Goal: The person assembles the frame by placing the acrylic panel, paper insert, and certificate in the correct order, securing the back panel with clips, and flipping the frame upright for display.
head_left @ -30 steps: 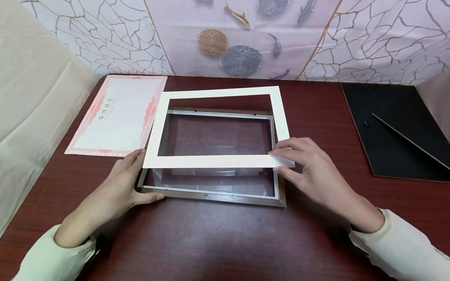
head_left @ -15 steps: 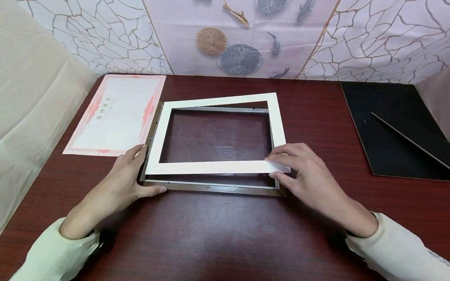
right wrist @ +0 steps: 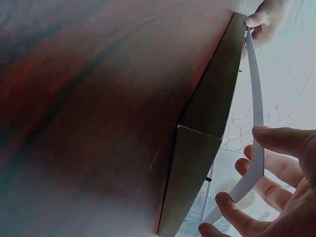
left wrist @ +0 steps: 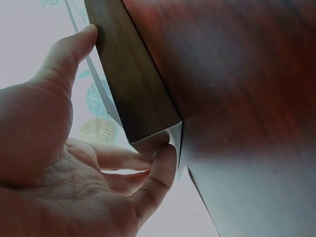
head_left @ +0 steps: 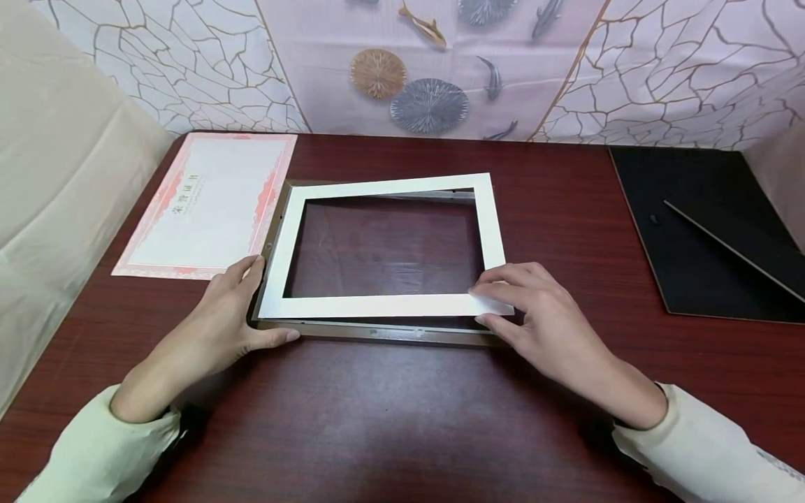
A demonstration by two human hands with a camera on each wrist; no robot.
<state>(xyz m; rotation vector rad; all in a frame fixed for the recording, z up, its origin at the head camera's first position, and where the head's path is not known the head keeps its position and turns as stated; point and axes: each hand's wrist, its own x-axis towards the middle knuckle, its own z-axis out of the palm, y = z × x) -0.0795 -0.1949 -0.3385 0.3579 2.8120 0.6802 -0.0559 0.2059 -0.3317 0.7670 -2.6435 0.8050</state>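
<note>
A brown picture frame lies face down on the dark red table, its inner lip and clear pane showing. Over it sits a white picture mat, slightly askew, left end low inside the frame and right end raised. My right hand pinches the mat's near right corner between thumb and fingers; the right wrist view shows the mat strip bowed and standing off the frame. My left hand holds the frame's near left corner, thumb along the front side and fingers against the left side.
A pink-bordered certificate lies at the back left, close to the frame's left side. At the right are a black backing board with its angled stand flap. A patterned cloth hangs behind the table.
My right hand has brought the mat lower and nearer, down onto the frame. The frame has turned slightly and shifted back, with my left hand staying at its corner.
</note>
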